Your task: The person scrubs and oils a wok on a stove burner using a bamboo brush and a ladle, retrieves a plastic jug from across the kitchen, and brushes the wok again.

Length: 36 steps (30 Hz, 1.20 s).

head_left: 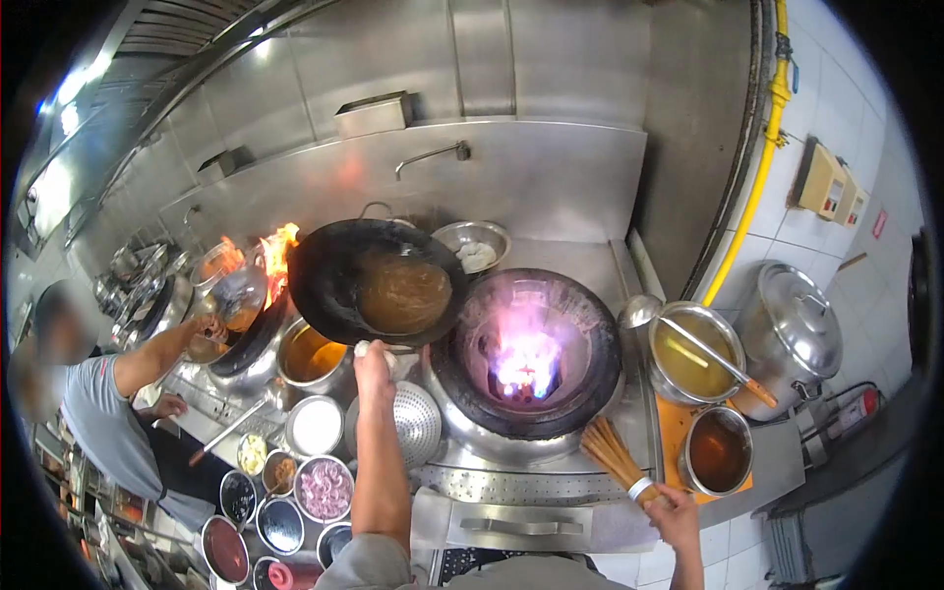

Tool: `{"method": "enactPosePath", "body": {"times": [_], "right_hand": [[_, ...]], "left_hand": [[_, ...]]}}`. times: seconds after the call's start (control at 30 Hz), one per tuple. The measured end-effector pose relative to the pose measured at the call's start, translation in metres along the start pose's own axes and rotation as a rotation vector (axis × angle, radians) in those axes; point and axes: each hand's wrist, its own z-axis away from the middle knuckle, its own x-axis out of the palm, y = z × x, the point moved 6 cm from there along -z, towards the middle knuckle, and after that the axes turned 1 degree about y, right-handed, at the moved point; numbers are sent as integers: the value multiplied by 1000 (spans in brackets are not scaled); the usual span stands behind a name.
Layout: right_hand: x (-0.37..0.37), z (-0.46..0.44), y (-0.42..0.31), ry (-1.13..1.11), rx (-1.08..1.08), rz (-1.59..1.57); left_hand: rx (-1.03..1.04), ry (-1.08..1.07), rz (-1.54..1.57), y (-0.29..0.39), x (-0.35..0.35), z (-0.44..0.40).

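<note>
My left hand (374, 369) is closed around the handle of a black wok (323, 258), with a whitish cloth (388, 356) at the grip. The wok is lifted off the burner, tilted, with brownish liquid (403, 295) inside. To its right, the burner ring (588, 398) surrounds a bright purple-white flame (526, 369). My right hand (675, 515) grips a bamboo wok brush (612, 450) by its white-bound end. The brush's splayed bristles are beside the front right edge of the burner.
A co-worker (123, 423) stands at left by a flaming wok (251, 339). Bowls of ingredients, including sliced onions (324, 490), and a perforated strainer (418, 425) sit front left. At right are a pot of yellowish liquid (674, 369), a sauce pot (720, 450) and a lidded pot (798, 315).
</note>
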Motion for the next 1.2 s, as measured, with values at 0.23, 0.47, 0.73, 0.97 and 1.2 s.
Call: {"method": "enactPosePath", "body": {"times": [0.23,0.47,0.73,0.97,1.2], "right_hand": [[12,30,22,83,-31,238],[11,40,28,192,32,224],[9,41,33,285,37,234],[21,34,46,360,-64,337],[61,3,38,376,-183,661]], "left_hand": [[241,269,-380,29,44,-92],[226,438,-765,34,68,-188],[159,457,-854,63,133,-176],[350,456,-1046,69,187,-137],[504,421,-1190,72,209,-115]]}}
